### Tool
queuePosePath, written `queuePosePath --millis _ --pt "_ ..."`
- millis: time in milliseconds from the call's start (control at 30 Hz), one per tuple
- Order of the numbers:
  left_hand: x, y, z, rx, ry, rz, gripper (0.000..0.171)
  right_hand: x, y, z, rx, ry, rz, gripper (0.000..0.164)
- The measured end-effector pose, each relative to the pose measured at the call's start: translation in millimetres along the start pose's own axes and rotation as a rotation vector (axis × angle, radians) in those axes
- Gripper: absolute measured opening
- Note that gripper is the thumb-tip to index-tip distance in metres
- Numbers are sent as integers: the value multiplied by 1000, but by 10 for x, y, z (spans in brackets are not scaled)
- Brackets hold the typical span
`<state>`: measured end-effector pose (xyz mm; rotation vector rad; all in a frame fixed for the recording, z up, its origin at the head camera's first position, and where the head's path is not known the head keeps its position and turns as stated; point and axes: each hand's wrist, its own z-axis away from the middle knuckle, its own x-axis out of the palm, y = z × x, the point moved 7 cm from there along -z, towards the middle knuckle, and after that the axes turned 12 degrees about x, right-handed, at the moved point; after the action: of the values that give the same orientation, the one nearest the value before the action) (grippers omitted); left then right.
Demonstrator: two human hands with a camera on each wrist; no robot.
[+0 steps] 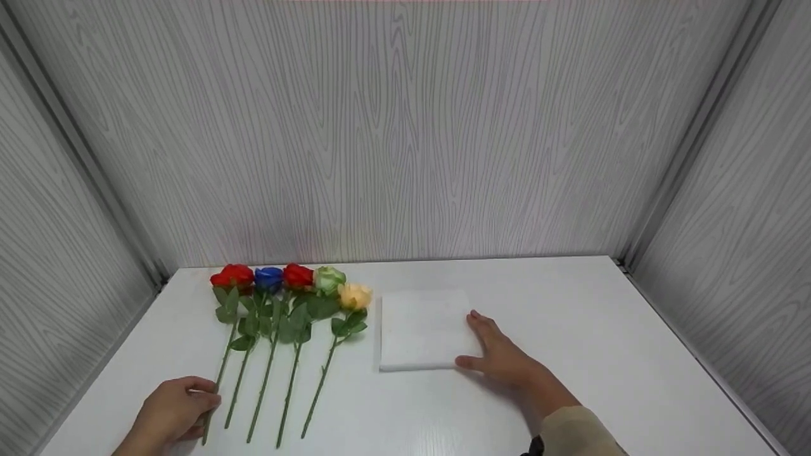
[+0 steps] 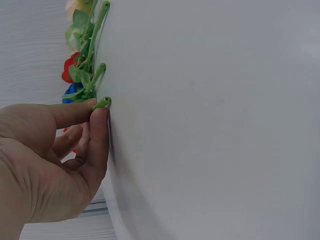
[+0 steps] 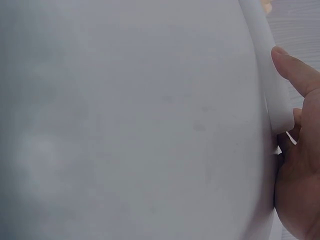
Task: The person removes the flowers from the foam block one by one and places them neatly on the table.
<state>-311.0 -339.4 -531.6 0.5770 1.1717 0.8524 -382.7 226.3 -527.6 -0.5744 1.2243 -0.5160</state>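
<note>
Near the table's front left, my left hand (image 1: 174, 407) pinches the lower stem of the leftmost red rose (image 1: 232, 277) between thumb and fingers. In the left wrist view the cut stem end (image 2: 104, 102) pokes out past the fingertips. That rose lies in a row with a blue rose (image 1: 268, 278), another red rose (image 1: 298, 276), a pale green rose (image 1: 329, 279) and a peach-yellow rose (image 1: 354, 296). My right hand (image 1: 507, 360), fingers spread, touches the right side of a flat white square block (image 1: 424, 330). Its thumb lies against the block's front edge (image 3: 273, 80).
The white table (image 1: 602, 354) holds the roses at the left and the block near the middle. Grey wood-grain panels stand behind it (image 1: 405, 139) and along both sides. A beige sleeve (image 1: 580, 430) covers the right forearm.
</note>
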Motion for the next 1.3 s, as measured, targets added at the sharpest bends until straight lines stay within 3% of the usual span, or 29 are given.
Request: queuePosePath --millis 267,500,700,1033,1300 --pt "22 20 -19 0 8 -73 43 8 40 18 8 -14 7 109" --pt "40 27 -47 1 25 -67 42 0 51 6 31 0 29 108" --pt "69 91 -79 24 0 -170 40 -16 69 -11 13 2 32 108" --pt "75 154 -67 65 -24 -177 16 -15 36 -73 -2 3 70 108" --pt "132 304 -16 170 -42 -366 8 -6 -22 -131 -25 -22 95 108"
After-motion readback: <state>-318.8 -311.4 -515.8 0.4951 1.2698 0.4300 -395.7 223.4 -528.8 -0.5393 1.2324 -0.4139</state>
